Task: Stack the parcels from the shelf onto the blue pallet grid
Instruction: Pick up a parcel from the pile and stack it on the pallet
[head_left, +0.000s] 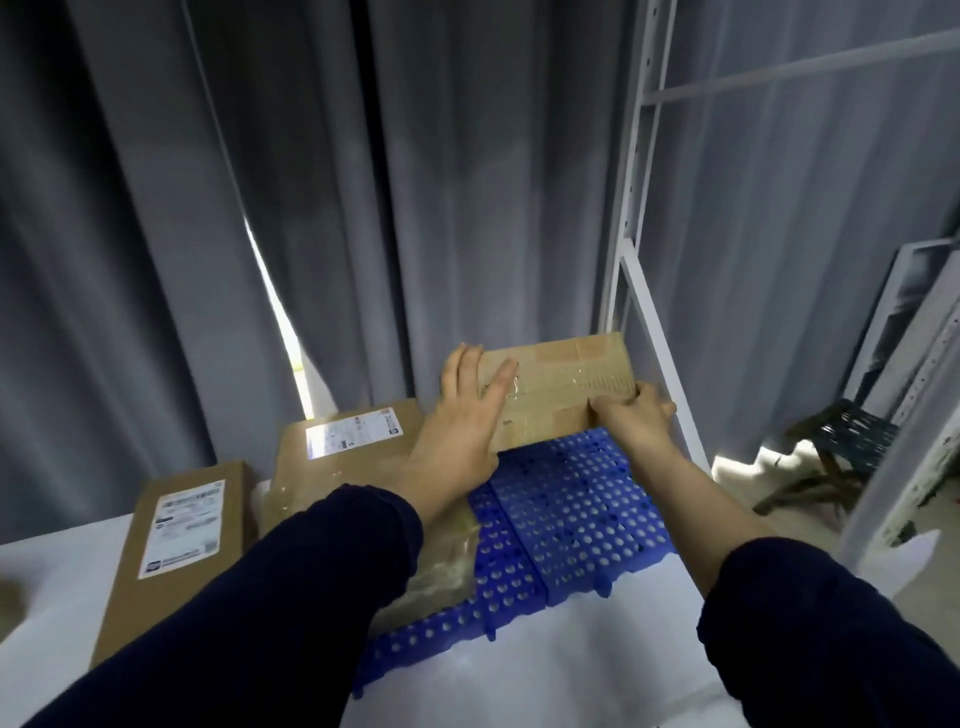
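A flat brown taped parcel (558, 387) hangs tilted over the far end of the blue pallet grid (566, 509). My left hand (462, 415) lies flat on its left end, fingers spread over the top. My right hand (631, 415) grips its near right corner. A labelled cardboard parcel (348, 441) sits at the grid's far left, partly hidden by my left forearm. A second labelled parcel (182, 545) lies further left on the white surface, off the grid.
The grid lies on a white surface (545, 665). A white metal shelf frame (631, 218) rises at the right with bare rails. Grey curtains (311, 182) hang behind. A dark stool (836, 447) and leaning white panels (914, 332) stand at far right.
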